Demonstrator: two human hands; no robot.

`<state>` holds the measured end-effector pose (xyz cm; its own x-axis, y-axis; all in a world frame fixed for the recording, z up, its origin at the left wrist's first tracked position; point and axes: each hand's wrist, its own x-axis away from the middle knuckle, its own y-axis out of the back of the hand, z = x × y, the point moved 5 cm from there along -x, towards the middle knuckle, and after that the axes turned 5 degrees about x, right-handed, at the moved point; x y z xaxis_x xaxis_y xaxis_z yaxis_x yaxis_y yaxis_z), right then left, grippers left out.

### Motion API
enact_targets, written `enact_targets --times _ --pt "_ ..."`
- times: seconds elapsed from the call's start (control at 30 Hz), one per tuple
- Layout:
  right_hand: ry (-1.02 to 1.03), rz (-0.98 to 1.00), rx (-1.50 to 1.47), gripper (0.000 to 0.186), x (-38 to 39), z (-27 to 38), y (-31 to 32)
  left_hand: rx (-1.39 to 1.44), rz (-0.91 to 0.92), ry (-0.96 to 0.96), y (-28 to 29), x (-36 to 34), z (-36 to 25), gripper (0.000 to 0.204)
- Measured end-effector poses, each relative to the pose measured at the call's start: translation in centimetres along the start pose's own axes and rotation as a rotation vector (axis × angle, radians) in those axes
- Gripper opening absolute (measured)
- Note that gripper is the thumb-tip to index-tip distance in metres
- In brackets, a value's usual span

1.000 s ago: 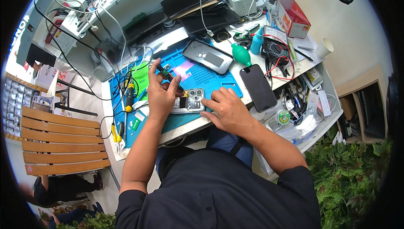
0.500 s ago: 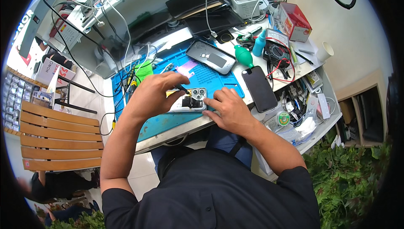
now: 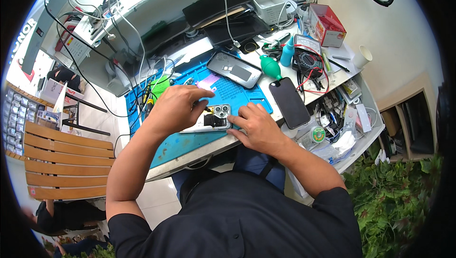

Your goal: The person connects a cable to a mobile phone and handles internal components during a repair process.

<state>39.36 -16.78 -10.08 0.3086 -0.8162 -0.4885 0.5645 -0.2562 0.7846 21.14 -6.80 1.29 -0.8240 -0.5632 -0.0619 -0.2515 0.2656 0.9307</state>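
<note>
An opened smartphone (image 3: 214, 121) lies on the blue work mat, its camera cluster and dark inner parts facing up. At the phone's right end, my right hand (image 3: 255, 124) grips the edge between thumb and fingers. My left hand (image 3: 176, 108) hovers over the phone's left part, thumb and fingers pinched together. A small dark tip shows below those fingers, but what they hold is mostly hidden. Beyond the phone sits a grey phone back or frame (image 3: 234, 69), and a dark phone (image 3: 289, 103) rests to the right.
A green blower bulb (image 3: 270, 67), a blue bottle (image 3: 287, 53) and a multimeter (image 3: 308, 61) stand at the right. An open drawer (image 3: 327, 127) holds cables and a solder spool. Cables hang over the left side. A slatted wooden bench (image 3: 69, 160) is at far left.
My left hand has shifted slightly, and the dark tool tip below its fingers shows less. My right hand stays on the phone's edge. The whole view has moved a little.
</note>
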Motion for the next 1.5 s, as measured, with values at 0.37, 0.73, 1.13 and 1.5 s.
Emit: enact_targets --times 0.37,0.73,1.13,1.5 --pt "0.013 -0.012 0.001 0.032 0.1 -0.2 -0.2 0.095 0.0 -0.022 0.2 -0.4 -0.8 0.052" --pt "0.006 -0.021 0.002 0.032 0.4 -0.4 -0.6 0.14 -0.543 0.381 0.0 2.8 7.1 0.099" --pt "0.011 -0.036 0.005 0.029 0.3 -0.4 -0.4 0.471 -0.665 0.066 -5.5 -9.6 4.9 0.102" --pt "0.018 -0.023 0.018 0.027 0.2 -0.2 -0.7 0.5 -0.674 0.107 -6.3 -9.9 4.8 0.097"
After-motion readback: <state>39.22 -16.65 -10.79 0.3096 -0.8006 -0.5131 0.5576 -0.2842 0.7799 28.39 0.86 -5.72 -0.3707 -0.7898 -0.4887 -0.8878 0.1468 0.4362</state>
